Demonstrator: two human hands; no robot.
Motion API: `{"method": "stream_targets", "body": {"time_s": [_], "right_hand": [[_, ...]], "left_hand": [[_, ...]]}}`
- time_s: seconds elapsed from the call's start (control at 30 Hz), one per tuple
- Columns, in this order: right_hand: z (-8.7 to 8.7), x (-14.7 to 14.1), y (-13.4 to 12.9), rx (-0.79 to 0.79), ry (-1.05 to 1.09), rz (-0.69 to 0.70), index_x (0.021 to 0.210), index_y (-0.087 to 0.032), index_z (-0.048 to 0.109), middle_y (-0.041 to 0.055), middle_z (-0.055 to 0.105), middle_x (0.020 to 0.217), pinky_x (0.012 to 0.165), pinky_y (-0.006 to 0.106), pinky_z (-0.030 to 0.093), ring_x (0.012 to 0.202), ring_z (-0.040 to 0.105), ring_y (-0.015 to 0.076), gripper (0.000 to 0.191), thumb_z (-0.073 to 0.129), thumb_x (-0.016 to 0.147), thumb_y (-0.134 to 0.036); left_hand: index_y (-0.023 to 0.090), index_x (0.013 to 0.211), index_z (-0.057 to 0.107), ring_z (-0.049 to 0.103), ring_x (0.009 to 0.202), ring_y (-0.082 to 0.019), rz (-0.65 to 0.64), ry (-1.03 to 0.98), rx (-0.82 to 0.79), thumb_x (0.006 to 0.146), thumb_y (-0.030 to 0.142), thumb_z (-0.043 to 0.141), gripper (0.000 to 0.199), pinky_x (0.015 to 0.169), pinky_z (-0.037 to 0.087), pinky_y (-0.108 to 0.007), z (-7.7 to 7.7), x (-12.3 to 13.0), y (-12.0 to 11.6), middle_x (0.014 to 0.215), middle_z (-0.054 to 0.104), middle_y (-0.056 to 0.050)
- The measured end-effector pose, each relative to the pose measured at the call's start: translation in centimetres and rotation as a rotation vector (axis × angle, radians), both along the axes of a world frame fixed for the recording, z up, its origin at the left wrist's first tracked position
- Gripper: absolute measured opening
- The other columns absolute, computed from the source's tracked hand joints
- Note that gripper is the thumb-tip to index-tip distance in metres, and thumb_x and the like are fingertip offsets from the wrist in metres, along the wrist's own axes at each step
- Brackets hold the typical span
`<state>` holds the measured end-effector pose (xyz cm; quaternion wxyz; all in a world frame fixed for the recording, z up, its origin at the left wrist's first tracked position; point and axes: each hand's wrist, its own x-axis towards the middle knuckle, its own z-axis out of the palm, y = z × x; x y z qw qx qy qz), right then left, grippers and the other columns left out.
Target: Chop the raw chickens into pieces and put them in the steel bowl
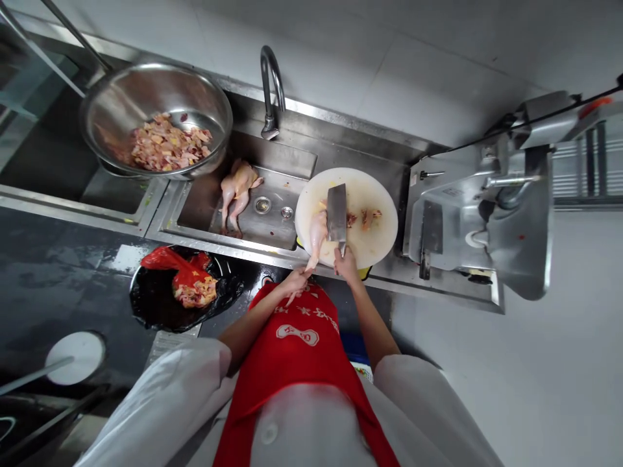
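Note:
On a round white cutting board lies a piece of raw chicken, its leg end reaching past the near edge. My left hand is closed around that leg end. In my right hand is the handle of a cleaver, whose broad blade lies over the board, right beside the chicken piece. I cannot tell whether the blade touches the meat. Small dark red scraps sit on the board to the right of the blade.
Left of the board, a plucked chicken lies in the sink beneath a faucet. A large steel bowl holds chopped meat. A black-lined bin stands below. To the right is a metal slicer.

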<state>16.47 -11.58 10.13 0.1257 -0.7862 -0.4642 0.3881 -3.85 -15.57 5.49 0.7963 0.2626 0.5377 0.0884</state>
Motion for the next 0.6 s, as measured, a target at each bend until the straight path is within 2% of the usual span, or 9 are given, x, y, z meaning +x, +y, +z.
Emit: {"method": "stream_targets", "body": {"time_s": [0.17,0.3,0.37,0.47,0.53,0.6], "right_hand": [[1.8,-0.9,-0.3,0.158,-0.374,0.015,0.116,-0.011,0.055,0.0164,0.07,0.092,0.073,0.03,0.045,0.084,0.066,0.0253,0.038,0.035,0.102,-0.041],[2.0,-3.5,-0.3,0.076,-0.427,0.097,0.119,-0.012,0.054,0.0166,0.071,0.094,0.075,0.03,0.045,0.086,0.068,0.0248,0.038,0.033,0.103,-0.04],[2.5,-3.9,0.0,0.032,-0.423,0.101,0.117,-0.012,0.055,0.0174,0.071,0.095,0.076,0.031,0.046,0.088,0.068,0.0255,0.036,0.036,0.102,-0.038],[5.3,-2.0,1.1,0.13,-0.447,0.048,0.118,-0.011,0.056,0.0191,0.07,0.093,0.077,0.037,0.048,0.088,0.068,0.0299,0.039,0.036,0.101,-0.041],[8.2,0.6,2.3,0.318,-0.468,-0.011,0.124,-0.011,0.052,0.0194,0.068,0.094,0.077,0.042,0.05,0.089,0.068,0.0325,0.047,0.032,0.102,-0.046],[10.5,2.9,3.3,0.542,-0.431,-0.018,0.131,-0.013,0.047,0.0204,0.066,0.103,0.076,0.044,0.052,0.095,0.067,0.0332,0.052,0.024,0.102,-0.05]], "left_hand": [[0.021,0.096,0.046,0.026,0.03,-0.005,-0.036,0.016,0.031,0.096,0.055,0.049,0.034,0.035,0.023,-0.014,-0.2,-0.2,0.0,0.047,0.03,0.012],[0.021,0.102,0.048,0.025,0.03,-0.006,-0.041,-0.003,0.057,0.098,0.051,0.045,0.03,0.034,0.024,-0.015,-0.1,0.1,-0.1,0.047,0.031,0.012],[0.021,0.103,0.049,0.025,0.03,-0.006,-0.04,-0.004,0.067,0.098,0.05,0.045,0.03,0.033,0.024,-0.016,-0.1,0.1,-0.2,0.046,0.031,0.011],[0.021,0.103,0.049,0.027,0.031,-0.007,-0.048,0.015,0.049,0.098,0.051,0.046,0.031,0.034,0.025,-0.016,-0.1,0.1,-0.2,0.046,0.033,0.01],[0.021,0.104,0.049,0.029,0.031,-0.007,-0.052,0.036,0.038,0.098,0.05,0.046,0.031,0.034,0.025,-0.017,0.1,0.2,-0.2,0.046,0.034,0.01],[0.021,0.106,0.05,0.028,0.031,-0.008,-0.048,0.047,0.041,0.099,0.048,0.044,0.029,0.034,0.024,-0.017,0.4,0.3,-0.2,0.046,0.032,0.01]]}}
